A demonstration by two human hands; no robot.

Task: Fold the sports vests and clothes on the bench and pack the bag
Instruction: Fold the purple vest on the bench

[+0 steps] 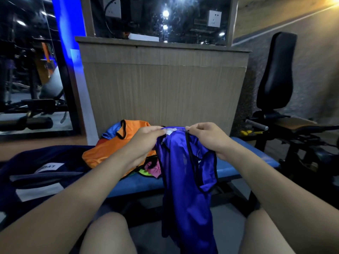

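We see our own body from above: a left hand (146, 139) and a right hand (209, 138), each on a bare forearm with no sleeve reaching into view. Neither hand nor wrist carries a glove, watch, ring or band that we can make out. Lower down, both our knees are bare too, and no clothing shows on our legs.

The blue padded surface (238, 167) runs crosswise below the fingers (161, 132). On it, left of and below the fingers, lies an orange vest (110, 154) heaped over other bright garments (152, 169) in pink and yellow-green. Farther left of the fingers rests a dark navy bag (36, 162) bearing a white label (49, 167).
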